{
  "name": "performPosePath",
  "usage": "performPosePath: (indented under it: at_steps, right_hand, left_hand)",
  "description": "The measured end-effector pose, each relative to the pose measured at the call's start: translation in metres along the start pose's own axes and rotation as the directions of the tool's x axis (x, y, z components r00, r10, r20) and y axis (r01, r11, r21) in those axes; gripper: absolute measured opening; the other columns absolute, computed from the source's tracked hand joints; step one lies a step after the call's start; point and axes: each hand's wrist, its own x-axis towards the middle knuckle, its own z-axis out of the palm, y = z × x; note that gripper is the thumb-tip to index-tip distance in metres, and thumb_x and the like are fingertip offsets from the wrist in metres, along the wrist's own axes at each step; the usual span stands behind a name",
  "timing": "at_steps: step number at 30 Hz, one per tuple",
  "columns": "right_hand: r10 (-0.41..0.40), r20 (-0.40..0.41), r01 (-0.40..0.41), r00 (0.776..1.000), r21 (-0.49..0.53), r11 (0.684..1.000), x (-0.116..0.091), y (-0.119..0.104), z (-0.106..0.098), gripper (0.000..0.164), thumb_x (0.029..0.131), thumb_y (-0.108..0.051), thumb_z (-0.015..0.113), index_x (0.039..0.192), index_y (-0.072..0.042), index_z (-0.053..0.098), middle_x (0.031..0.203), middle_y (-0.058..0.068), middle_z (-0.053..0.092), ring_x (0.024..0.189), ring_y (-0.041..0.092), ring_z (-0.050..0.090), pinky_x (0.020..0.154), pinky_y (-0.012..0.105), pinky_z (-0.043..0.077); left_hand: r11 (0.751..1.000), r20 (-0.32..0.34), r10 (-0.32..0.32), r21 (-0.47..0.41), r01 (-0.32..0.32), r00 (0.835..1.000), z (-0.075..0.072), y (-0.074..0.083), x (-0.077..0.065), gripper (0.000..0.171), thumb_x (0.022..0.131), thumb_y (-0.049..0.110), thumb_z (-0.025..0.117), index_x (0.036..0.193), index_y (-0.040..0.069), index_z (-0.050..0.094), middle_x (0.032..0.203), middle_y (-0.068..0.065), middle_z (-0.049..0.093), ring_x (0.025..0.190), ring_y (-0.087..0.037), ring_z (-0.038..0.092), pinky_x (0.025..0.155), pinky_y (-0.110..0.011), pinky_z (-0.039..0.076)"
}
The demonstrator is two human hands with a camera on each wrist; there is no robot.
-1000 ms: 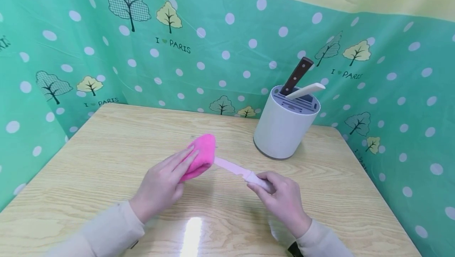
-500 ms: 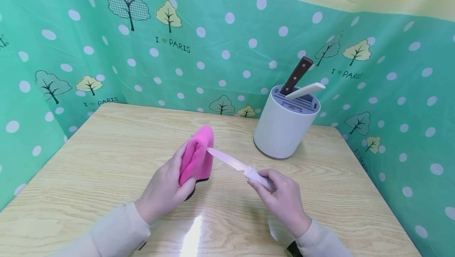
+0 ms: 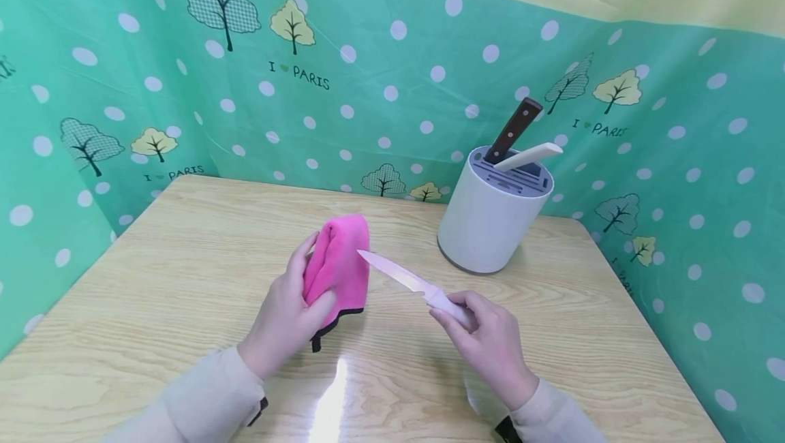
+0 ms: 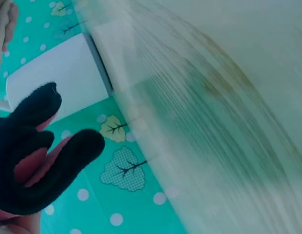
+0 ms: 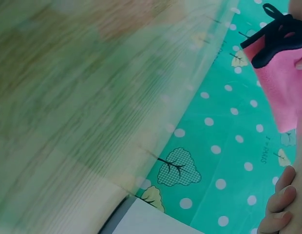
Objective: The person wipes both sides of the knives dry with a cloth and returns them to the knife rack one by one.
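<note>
My left hand (image 3: 285,313) grips a folded pink cloth (image 3: 346,269) with a dark edge and a small loop, thumb on its near side. In my right hand (image 3: 487,341) is a knife (image 3: 398,275) with a pale handle, its blade pointing left and its tip overlapping the cloth in the head view. The right wrist view shows the fingers curled round the handle and the cloth (image 5: 280,90) beyond it. Black folds of the cloth's edge (image 4: 78,151) fill the left side of the left wrist view.
A white knife block (image 3: 490,225) stands at the back right of the wooden table (image 3: 202,245). A brown-handled knife (image 3: 512,131) and a white-handled knife (image 3: 529,156) stick out of its slotted top. A green dotted curtain (image 3: 392,109) hangs behind and on both sides.
My left hand has turned and drawn the cloth off the blade, so the knife's tip now shows. The cloth's dark edge has come into view. My right hand has stayed almost still.
</note>
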Motion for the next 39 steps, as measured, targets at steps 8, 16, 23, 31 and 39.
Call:
performPosePath:
  at_steps: [8,16,23,31,39]
  right_hand:
    - [-0.033,-0.015,0.033,0.999,0.026,0.999,-0.001,-0.002,0.003,0.024,0.071,-0.019,0.086,0.087,-0.008,0.072,0.077,0.003,0.074,0.060,0.002,0.060,0.052,0.014,0.042]
    - [-0.058,-0.019,0.060,0.998,0.073,0.996,-0.001,-0.008,0.010,0.023,0.073,-0.021,0.085,0.087,-0.009,0.071,0.074,-0.001,0.071,0.060,-0.001,0.053,0.052,0.012,0.040]
    - [-0.038,0.007,0.037,0.999,0.107,0.994,-0.004,-0.014,0.017,0.023,0.073,-0.018,0.086,0.089,-0.010,0.071,0.076,-0.002,0.071,0.061,-0.002,0.052,0.054,0.011,0.041]
    - [0.013,0.049,-0.019,0.999,0.131,0.991,-0.004,-0.018,0.021,0.022,0.076,-0.018,0.084,0.091,-0.010,0.070,0.076,-0.004,0.069,0.061,-0.003,0.048,0.054,0.011,0.041]
    - [-0.003,0.058,-0.006,0.998,0.159,0.987,-0.003,-0.019,0.025,0.022,0.078,-0.016,0.082,0.094,-0.009,0.070,0.082,-0.002,0.070,0.068,0.001,0.055,0.060,0.016,0.047]
  left_hand:
    - [0.952,0.105,-0.257,-0.143,0.270,0.961,-0.002,-0.001,0.009,0.075,0.087,0.003,0.059,0.154,0.012,0.027,0.124,-0.015,0.061,0.092,-0.021,0.062,0.076,-0.025,0.052]
    - [0.897,0.200,-0.322,-0.248,0.366,0.925,0.004,-0.002,0.013,0.072,0.086,0.003,0.061,0.151,0.007,0.033,0.120,-0.019,0.061,0.091,-0.020,0.064,0.081,-0.027,0.052]
    - [0.849,0.268,-0.342,-0.322,0.419,0.901,0.009,-0.005,0.013,0.070,0.083,0.004,0.061,0.149,0.004,0.037,0.117,-0.020,0.063,0.089,-0.017,0.066,0.081,-0.027,0.053]
    - [0.788,0.344,-0.355,-0.391,0.476,0.869,0.014,-0.001,0.009,0.072,0.088,0.013,0.062,0.153,0.008,0.031,0.132,-0.021,0.058,0.097,-0.018,0.066,0.086,-0.027,0.052]
    - [0.762,0.386,-0.321,-0.437,0.478,0.865,0.021,0.002,0.006,0.069,0.091,0.020,0.067,0.151,0.012,0.035,0.129,-0.020,0.059,0.097,-0.020,0.068,0.084,-0.031,0.056]
